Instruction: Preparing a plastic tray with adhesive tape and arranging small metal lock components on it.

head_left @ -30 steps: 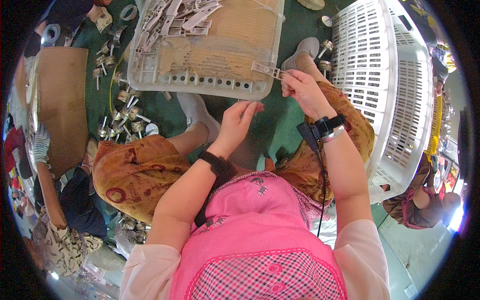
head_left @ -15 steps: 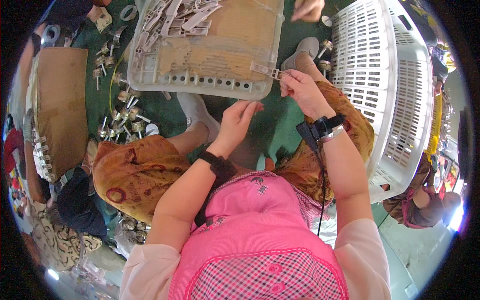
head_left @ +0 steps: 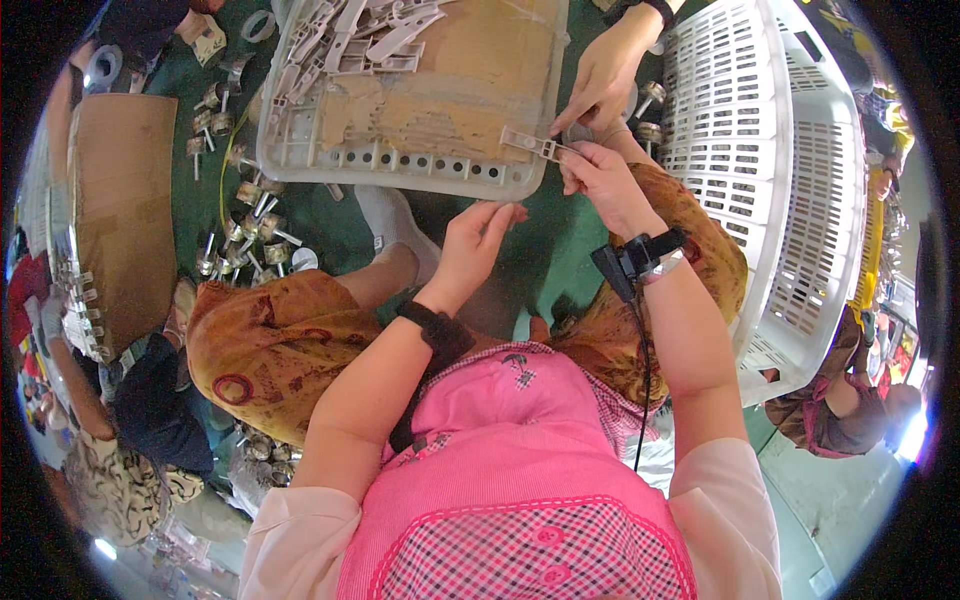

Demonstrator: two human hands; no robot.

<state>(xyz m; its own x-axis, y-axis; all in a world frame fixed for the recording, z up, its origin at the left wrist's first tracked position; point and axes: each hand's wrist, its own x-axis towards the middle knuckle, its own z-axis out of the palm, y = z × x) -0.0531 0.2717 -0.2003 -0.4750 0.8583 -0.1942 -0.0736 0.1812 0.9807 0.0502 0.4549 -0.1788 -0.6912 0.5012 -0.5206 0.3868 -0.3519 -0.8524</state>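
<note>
Between the thumb and fingers of my right hand point(head_left: 603, 180) is a pale plastic clip-like piece point(head_left: 528, 143), narrow and with openings in it. It juts left over the near right corner of an upturned white plastic crate point(head_left: 420, 172). My left hand point(head_left: 473, 245) is just below the crate's near edge, fingers curled together. Whatever those fingers hold, if anything, is hidden. Another person's hand point(head_left: 603, 80) comes from the top, its fingertip close to the clip-like piece. More pale plastic pieces point(head_left: 345, 40) are heaped on the crate's cardboard-covered top.
Large white baskets point(head_left: 730, 150) stand at the right. Metal parts with stems point(head_left: 265, 225) lie scattered on the green floor point(head_left: 335, 230) left of the crate. Further left is a brown cardboard sheet point(head_left: 125, 220). People sit close by on both sides.
The other person's hand has come down from the top edge toward the clip-like piece. My two hands have stayed nearly where they were.
</note>
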